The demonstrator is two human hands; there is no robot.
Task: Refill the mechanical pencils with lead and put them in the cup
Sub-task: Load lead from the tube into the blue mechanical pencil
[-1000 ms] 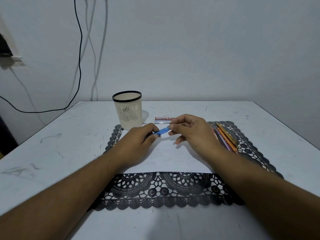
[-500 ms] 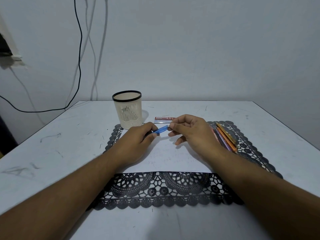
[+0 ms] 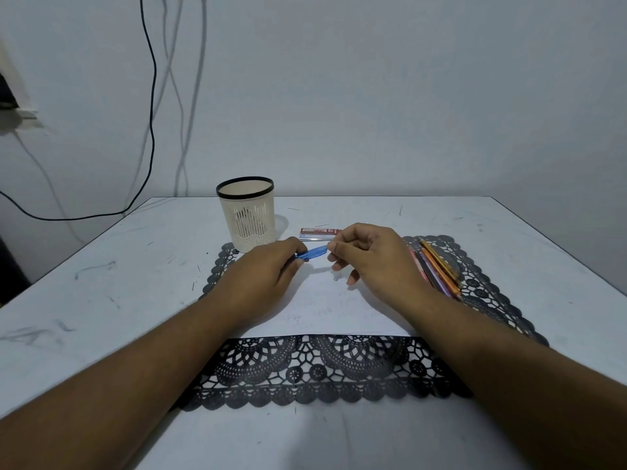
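Left hand: the left hand [image 3: 261, 273], centre of the frame, grasps the blue mechanical pencil [image 3: 312, 253] near its lower part, fingers curled round the barrel.
Right hand: the right hand [image 3: 369, 257] pinches at the pencil's free end with fingertips drawn together; whether they hold a lead or a cap is too small to tell.
Pencil position: held between both hands above the white sheet [image 3: 332, 307], tilted, its free end pointing to the upper right.
Cup: the cup [image 3: 246, 213] stands upright, left of centre, just beyond the left hand. No pencil shows above its rim.
Lead case: the red lead case [image 3: 319, 233] lies flat on the table [image 3: 101, 283], right of the cup, behind the hands.
Remaining pencils: a bundle of pencils [image 3: 437, 266] lies on the black lace mat [image 3: 322, 371], right of centre, partly hidden by the right wrist.
Risk, lead breakage: a thin lead fed at an angle to the barrel would likely snap; cause, misaligned hands.
Risk, lost part: a small piece slipping from the pinch could fall through the mat's openwork and be hard to find.
Risk, cup upset: the cup looks light, and the left hand works close to it; a careless sweep could tip it.
Risk, bundle scatter: the right wrist could nudge the waiting pencils and set them rolling.
Progress: judged early; several pencils appear unfilled.
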